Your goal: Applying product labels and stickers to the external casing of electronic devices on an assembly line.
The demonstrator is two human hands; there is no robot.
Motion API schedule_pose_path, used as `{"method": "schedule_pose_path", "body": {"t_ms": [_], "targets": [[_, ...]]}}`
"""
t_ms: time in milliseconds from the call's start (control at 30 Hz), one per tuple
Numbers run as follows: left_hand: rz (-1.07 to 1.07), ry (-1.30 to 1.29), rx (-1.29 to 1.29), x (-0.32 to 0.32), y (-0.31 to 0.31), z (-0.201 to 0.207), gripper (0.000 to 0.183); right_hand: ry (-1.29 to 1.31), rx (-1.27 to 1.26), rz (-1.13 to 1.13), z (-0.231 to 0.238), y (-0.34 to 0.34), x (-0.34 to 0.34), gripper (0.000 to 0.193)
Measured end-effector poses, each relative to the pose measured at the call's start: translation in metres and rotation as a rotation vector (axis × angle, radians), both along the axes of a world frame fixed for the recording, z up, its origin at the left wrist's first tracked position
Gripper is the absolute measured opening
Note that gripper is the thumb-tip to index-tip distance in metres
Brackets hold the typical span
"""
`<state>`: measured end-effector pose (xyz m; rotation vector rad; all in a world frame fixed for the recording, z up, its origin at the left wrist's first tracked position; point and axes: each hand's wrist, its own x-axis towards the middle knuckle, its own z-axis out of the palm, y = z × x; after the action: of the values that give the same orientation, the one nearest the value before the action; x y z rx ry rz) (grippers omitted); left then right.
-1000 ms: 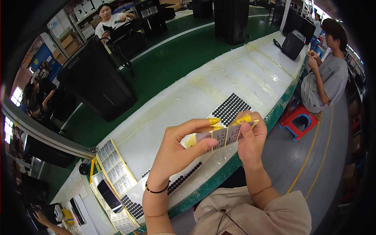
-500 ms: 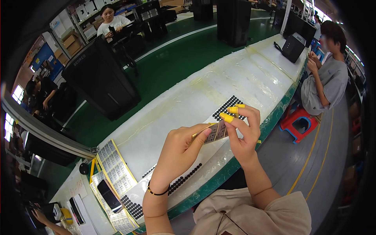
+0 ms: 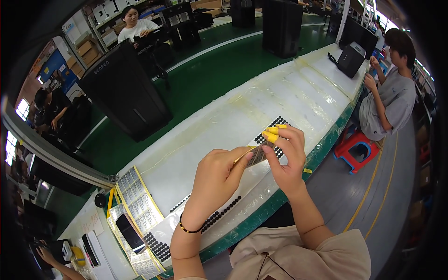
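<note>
Here we are at the fingers: on the left hand [image 3: 217, 176], thumb and fingers pinch the left end of a grey label strip [image 3: 257, 155], held tilted above the worktop [image 3: 200, 140]. Over on the right hand [image 3: 288, 161], the thumb meets the strip's right end, two yellow-covered fingers [image 3: 270, 136] reach beyond it, and whether they grip it I cannot tell! Just behind, a sheet of black dots [image 3: 279, 121]; near left, label sheets [image 3: 138, 196] with a phone [image 3: 130, 233] lying on them. Far right sits a black box [image 3: 351, 59], and a person in grey [image 3: 391, 100] above a red stool [image 3: 347, 148]
</note>
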<state>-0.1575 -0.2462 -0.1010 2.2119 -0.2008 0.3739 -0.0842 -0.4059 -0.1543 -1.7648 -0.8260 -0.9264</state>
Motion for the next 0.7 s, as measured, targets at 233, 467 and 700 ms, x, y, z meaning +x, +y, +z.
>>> {"method": "schedule_pose_path", "body": {"t_ms": [233, 467, 700], "targets": [[0.004, -0.081, 0.016, 0.000, -0.003, -0.004, 0.018, -0.080, 0.011, -0.025, -0.014, -0.001, 0.002, 0.021], [0.004, -0.068, -0.127, 0.004, -0.006, -0.006, 0.018, -0.122, 0.040, -0.060, -0.021, -0.001, 0.004, 0.021], [0.030, 0.064, -0.271, 0.013, 0.014, -0.016, 0.024, -0.102, 0.000, 0.013, -0.021, -0.002, 0.000, 0.020]]}}
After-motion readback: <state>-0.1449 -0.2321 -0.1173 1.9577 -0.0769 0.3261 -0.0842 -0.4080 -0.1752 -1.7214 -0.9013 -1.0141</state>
